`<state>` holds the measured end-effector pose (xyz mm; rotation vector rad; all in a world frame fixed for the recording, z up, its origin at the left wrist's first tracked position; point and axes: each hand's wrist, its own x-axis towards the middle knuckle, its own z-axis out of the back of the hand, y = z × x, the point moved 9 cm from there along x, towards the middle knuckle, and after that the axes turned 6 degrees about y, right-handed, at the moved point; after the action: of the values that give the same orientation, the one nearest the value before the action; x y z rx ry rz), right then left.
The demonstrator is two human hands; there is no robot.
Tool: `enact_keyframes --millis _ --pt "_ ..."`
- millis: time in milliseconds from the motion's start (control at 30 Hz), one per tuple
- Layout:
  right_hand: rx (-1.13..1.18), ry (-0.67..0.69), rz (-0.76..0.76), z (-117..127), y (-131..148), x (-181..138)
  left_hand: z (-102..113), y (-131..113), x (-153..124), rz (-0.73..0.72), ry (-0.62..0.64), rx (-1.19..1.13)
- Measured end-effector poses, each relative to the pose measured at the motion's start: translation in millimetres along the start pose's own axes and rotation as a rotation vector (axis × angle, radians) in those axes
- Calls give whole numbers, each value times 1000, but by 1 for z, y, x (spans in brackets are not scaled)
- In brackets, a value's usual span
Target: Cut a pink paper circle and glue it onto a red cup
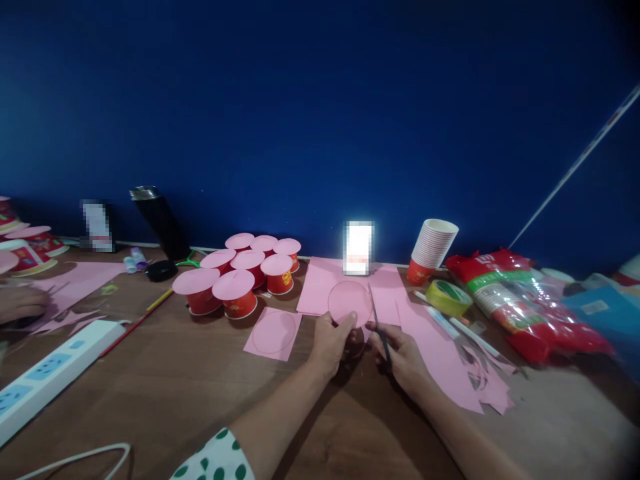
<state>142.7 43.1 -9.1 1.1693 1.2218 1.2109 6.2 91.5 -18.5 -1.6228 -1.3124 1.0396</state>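
My left hand point(331, 341) pinches the lower edge of a cut pink paper circle point(349, 301) and holds it up above the wooden table point(180, 387). My right hand point(403, 353) is closed round a pair of scissors point(379, 320), whose blades point up along the circle's right edge. Beneath the hands lie pink paper sheets point(320, 283). A pink square with a drawn circle point(273, 332) lies just to the left of my left hand.
Several upturned red cups topped with pink discs point(237, 277) stand at the back. A cup stack point(431, 248), yellow tape roll point(449, 297), pens point(440, 320), red packets point(525, 300) and paper scraps point(487, 380) lie right. A power strip point(55, 370), black flask point(160, 220) and another person's hand point(20, 303) are left.
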Motion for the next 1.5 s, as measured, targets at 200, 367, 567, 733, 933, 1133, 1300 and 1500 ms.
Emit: enact_keyframes --millis 200,367,567,733,933,1133,1300,1500 --pt "-23 -3 -1 0 1 0 0 2 1 -2 13 6" --pt "-30 -7 -15 0 0 0 0 0 1 -10 13 13" --pt "-31 -15 -12 1 -1 -1 1 -3 0 -25 3 20" --pt "-28 -17 -24 1 -2 -1 0 -4 -1 -27 3 11" --pt "-36 -25 -28 1 0 -2 2 -1 0 -11 -15 2" --pt "-41 -23 -41 0 1 -2 3 0 0 -2 -21 -2" --pt "-54 -22 -52 -1 3 -3 5 -2 1 -27 -41 -3" --pt "-62 -20 -37 1 -1 -1 8 -1 1 -23 -70 4"
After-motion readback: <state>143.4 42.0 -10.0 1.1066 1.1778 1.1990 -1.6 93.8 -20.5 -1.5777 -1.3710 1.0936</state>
